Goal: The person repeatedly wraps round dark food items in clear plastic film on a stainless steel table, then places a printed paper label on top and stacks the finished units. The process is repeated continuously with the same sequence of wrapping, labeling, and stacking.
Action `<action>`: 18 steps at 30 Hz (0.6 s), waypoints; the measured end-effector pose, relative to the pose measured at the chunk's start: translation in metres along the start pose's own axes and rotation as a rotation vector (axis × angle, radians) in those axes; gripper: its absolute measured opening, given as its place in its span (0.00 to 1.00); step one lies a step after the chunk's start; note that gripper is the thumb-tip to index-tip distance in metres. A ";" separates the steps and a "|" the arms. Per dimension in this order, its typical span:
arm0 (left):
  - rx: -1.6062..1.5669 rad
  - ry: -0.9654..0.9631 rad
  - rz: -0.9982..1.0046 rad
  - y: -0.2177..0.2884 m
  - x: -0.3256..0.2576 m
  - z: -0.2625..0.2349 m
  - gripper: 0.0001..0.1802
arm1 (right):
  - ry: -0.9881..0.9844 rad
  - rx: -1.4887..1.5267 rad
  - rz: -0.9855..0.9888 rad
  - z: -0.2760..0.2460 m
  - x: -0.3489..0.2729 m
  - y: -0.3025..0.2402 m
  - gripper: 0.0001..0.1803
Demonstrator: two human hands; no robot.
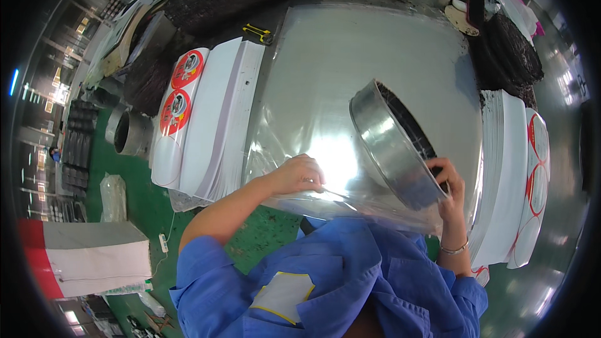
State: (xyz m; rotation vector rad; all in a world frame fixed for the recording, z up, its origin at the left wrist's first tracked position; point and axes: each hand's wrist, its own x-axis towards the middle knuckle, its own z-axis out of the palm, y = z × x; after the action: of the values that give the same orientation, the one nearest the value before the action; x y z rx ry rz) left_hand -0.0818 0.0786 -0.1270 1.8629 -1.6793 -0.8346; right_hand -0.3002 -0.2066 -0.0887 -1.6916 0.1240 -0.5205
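My right hand [449,184] grips the rim of a wide round metal ring [389,144], shiny outside and dark inside. The ring is tilted on its side over a stack of clear plastic sheets [363,44]. At the near edge of that stack, my left hand [299,174] has its fingers closed on the film, which is wrinkled there. A bracelet circles my right wrist.
Stacks of white printed sheets with red round designs stand left [216,112] and right [504,175] of the film. A yellow box cutter [258,33] lies beyond the left stack. Dark blocks [507,53] sit farther back. A white-and-red carton [94,256] stands lower left.
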 end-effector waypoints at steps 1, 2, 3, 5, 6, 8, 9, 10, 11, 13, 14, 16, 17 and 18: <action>-0.020 -0.051 0.027 -0.004 0.001 -0.003 0.10 | -0.036 0.045 -0.021 -0.001 -0.006 0.001 0.27; -0.041 -0.102 0.054 -0.006 0.001 -0.004 0.12 | -0.050 0.075 0.029 0.001 -0.012 -0.003 0.27; -0.020 -0.037 0.048 -0.004 0.002 -0.002 0.10 | -0.068 0.108 0.078 0.003 -0.017 -0.006 0.27; 0.094 0.087 0.079 0.005 0.002 0.008 0.11 | -0.139 0.148 0.102 0.004 -0.021 -0.007 0.26; 0.192 0.147 0.111 0.010 0.000 0.010 0.13 | -0.146 0.175 0.056 0.004 -0.021 -0.006 0.25; 0.398 0.225 0.219 0.027 -0.009 0.011 0.13 | -0.150 0.227 -0.029 0.006 -0.021 -0.004 0.23; 0.439 0.259 0.250 0.034 -0.014 0.012 0.14 | -0.140 0.231 -0.025 0.007 -0.020 -0.007 0.21; 0.333 0.223 0.232 0.029 -0.016 0.017 0.13 | -0.121 0.215 0.009 0.008 -0.021 -0.005 0.20; 0.227 0.186 0.214 0.019 -0.018 0.024 0.12 | -0.101 0.199 0.044 0.008 -0.023 -0.002 0.20; 0.013 0.183 0.159 0.015 -0.015 0.026 0.09 | -0.049 0.244 0.061 0.013 -0.021 -0.005 0.17; -0.023 0.168 0.148 0.015 -0.016 0.025 0.08 | -0.056 0.257 0.096 0.014 -0.022 -0.007 0.16; -0.089 0.138 0.137 0.015 -0.014 0.018 0.07 | -0.065 0.279 0.160 0.013 -0.025 -0.013 0.14; -0.061 0.058 0.060 0.017 -0.013 0.013 0.06 | -0.067 0.341 0.189 0.015 -0.025 -0.018 0.11; -0.031 -0.028 -0.011 0.022 -0.011 0.005 0.05 | -0.111 0.375 0.181 0.015 -0.029 -0.016 0.11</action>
State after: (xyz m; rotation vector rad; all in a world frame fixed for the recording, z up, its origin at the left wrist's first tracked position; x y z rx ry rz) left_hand -0.1011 0.0871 -0.1135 1.8497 -1.6647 -0.8897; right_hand -0.3231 -0.1794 -0.0823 -1.3236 0.0918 -0.2917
